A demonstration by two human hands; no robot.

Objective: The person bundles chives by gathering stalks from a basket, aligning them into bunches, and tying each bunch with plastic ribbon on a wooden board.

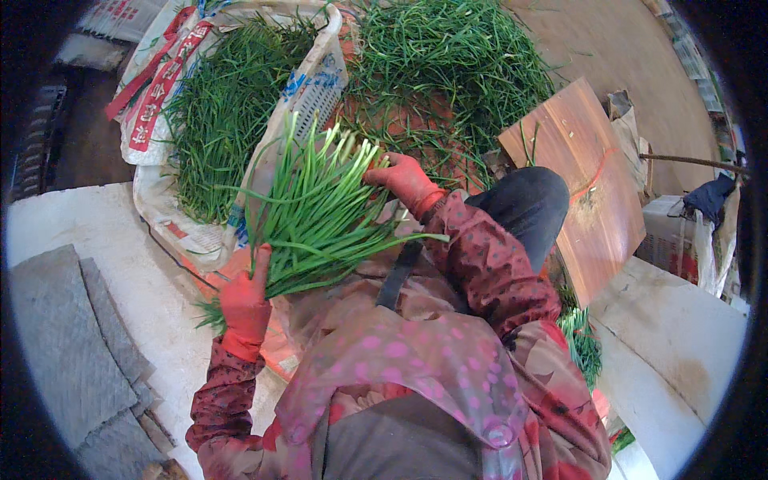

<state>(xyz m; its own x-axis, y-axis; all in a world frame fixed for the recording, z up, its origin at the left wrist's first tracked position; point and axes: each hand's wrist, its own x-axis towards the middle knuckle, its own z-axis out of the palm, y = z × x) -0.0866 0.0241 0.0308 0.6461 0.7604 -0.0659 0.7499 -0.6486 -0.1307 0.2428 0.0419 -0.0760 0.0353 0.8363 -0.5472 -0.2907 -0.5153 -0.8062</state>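
A loose bunch of Chinese chives (324, 210) lies across my lap, its pale stem ends towards the top and its green leaves spread downward. My left hand (245, 303), in a red glove, holds the leaf end at the lower left, with some leaf tips sticking out beyond it. At the stem ends on the upper right, my right hand (414, 183), also red-gloved, has its fingers on the outer stalks. Just beyond the bunch stands a white plastic basket (315, 99) filled with more chives (231, 114).
A heap of loose chives (444, 48) covers an orange sheet (414, 117) ahead. Right of my knee is a wood-grain board (591, 228) with an orange strand on it. Tied chives (581, 345) lie by my right side. Grey slabs (66, 348) rest at left.
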